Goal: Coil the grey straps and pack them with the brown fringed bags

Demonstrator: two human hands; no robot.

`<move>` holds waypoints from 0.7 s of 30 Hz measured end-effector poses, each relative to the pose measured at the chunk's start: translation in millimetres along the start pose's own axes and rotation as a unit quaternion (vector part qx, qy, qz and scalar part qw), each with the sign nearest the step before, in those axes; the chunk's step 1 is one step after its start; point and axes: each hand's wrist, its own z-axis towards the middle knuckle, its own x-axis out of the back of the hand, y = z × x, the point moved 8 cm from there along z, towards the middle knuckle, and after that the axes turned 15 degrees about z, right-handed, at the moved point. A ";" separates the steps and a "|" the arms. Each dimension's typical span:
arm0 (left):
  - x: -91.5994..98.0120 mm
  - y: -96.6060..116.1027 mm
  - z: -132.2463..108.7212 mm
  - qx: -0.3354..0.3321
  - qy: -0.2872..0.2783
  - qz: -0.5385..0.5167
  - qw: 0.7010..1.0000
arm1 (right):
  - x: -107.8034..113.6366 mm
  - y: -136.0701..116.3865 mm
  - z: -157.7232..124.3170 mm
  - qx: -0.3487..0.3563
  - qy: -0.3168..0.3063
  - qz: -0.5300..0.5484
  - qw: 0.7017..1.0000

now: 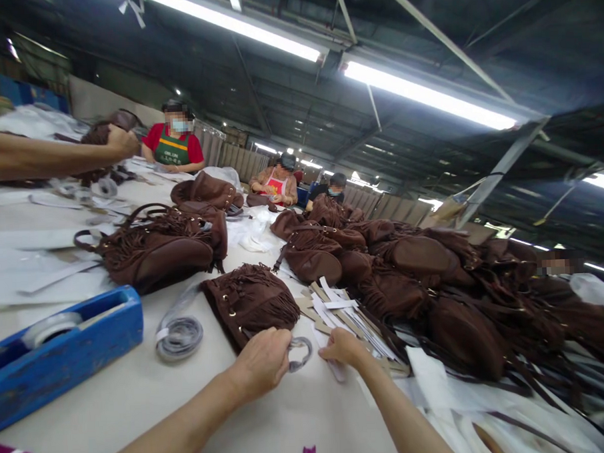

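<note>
My left hand (262,362) is closed on a grey coiled strap loop (300,354) that lies on the white table (270,421), just in front of a brown fringed bag (250,300). My right hand (343,349) is closed beside it, pinching at the edge of a stack of tan and white card strips (338,310). What its fingers hold is too small to name. Both hands sit close together near the table's middle.
A blue tape dispenser (57,351) lies at the left, a grey strap coil (179,336) next to it. More brown fringed bags (155,246) sit behind, and a long heap of bags (435,294) fills the right. Another person's arm (43,156) reaches in at far left; several workers sit along the far side.
</note>
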 end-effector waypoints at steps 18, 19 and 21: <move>-3.0 33.0 5.0 0.003 0.080 0.083 0.993 | 8.4 -11.2 -133.7 0.033 -0.027 0.534 0.844; -5.4 35.5 5.8 0.006 0.086 0.083 0.993 | 8.1 -14.6 -145.0 0.042 -0.033 0.555 0.830; -10.2 40.7 7.3 -0.001 0.090 0.080 0.993 | 12.2 -22.1 -164.6 0.094 -0.023 0.545 0.833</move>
